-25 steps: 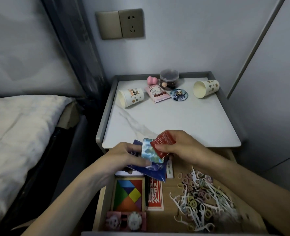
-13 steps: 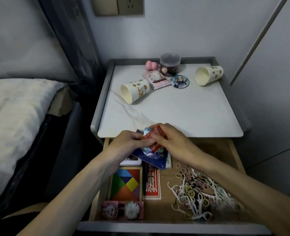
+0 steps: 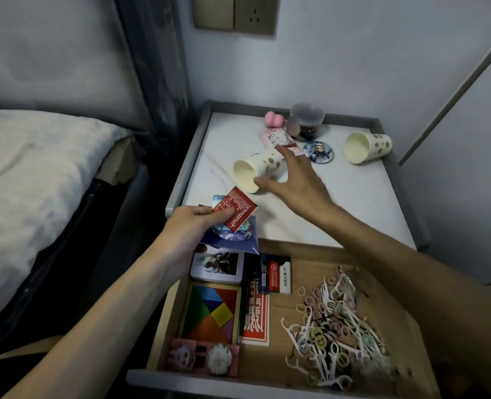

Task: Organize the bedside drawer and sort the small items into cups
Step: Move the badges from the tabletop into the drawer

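Paper cups lie tipped on their sides on the stand's top (image 3: 353, 203), 2 in all: the near cup (image 3: 256, 171) with its mouth facing front-left, and the far cup (image 3: 366, 147) well apart by the right edge. Both look empty, so sorting seems barely begun. The open drawer (image 3: 353, 254) holds an unsorted pile (image 3: 330, 321) of floss picks and hair ties on its right, with a tangram (image 3: 209, 311) and eraser (image 3: 279, 276) on its left. What remains, as I judge it, is standing the cups up and dividing the pile between them. The left hand (image 3: 192, 226) pinches a red packet (image 3: 234, 210) over a blue packet (image 3: 232, 240) above the drawer's back-left corner. The right hand (image 3: 293, 180) is spread wide, holding nothing, with its thumb at the near cup's rim and its fingers over the cup's side. I cannot tell whether it touches the cup. The 2 hands are apart.
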